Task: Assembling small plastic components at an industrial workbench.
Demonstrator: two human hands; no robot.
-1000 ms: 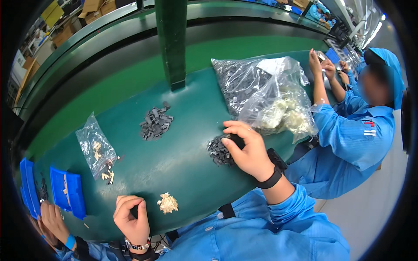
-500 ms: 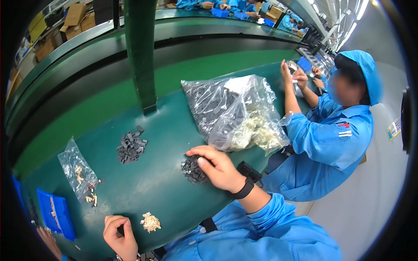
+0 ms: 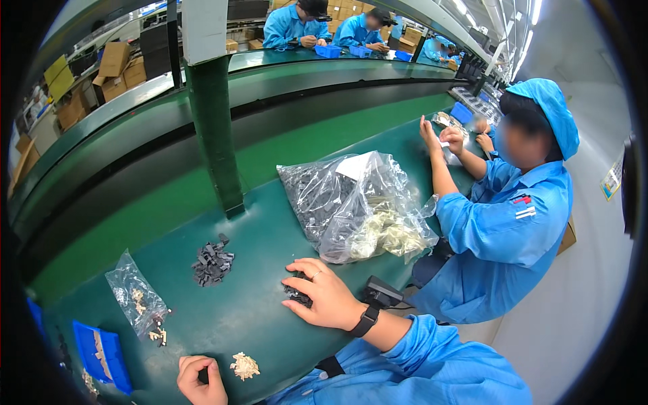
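My right hand (image 3: 325, 298) lies over a small pile of black plastic pieces (image 3: 295, 295), its fingers spread and touching them; the palm hides part of the pile. Low in the view, my left hand (image 3: 201, 381) is curled with thumb and fingers together. Whatever it may hold is hidden. Beside it lies a small heap of cream-coloured pieces (image 3: 245, 366). Farther up the green table is another heap of black pieces (image 3: 213, 263).
A large clear bag (image 3: 317, 196) of dark pieces and pale bundles lies beyond my right hand. At left are a small clear bag (image 3: 135, 297) and a blue bin (image 3: 121, 368). A green post (image 3: 214, 135) stands behind. A co-worker (image 3: 506, 209) sits at right.
My right hand's fingers have spread wider over the black pile. My left hand stays curled beside the cream heap. The whole view has shifted, with the table lower in it.
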